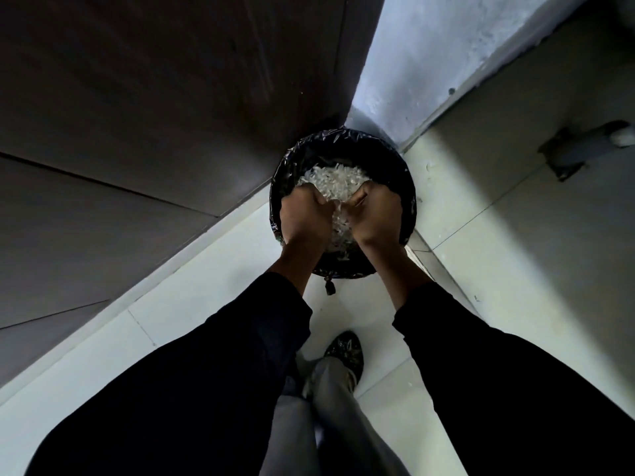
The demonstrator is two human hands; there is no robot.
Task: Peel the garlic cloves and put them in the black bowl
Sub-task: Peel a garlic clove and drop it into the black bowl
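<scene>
Both hands reach down into a round bin [343, 159] lined with a black plastic bag, standing on the tiled floor [481, 255] in a corner. The left hand [304, 219] and right hand [374, 218] curl their fingers around a clump of white papery garlic skins [338, 219], above the heap of skins [331, 180] in the bin.

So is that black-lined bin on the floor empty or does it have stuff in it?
Not empty. The bin holds a heap of pale papery skins, and both hands reach in over it.
</scene>
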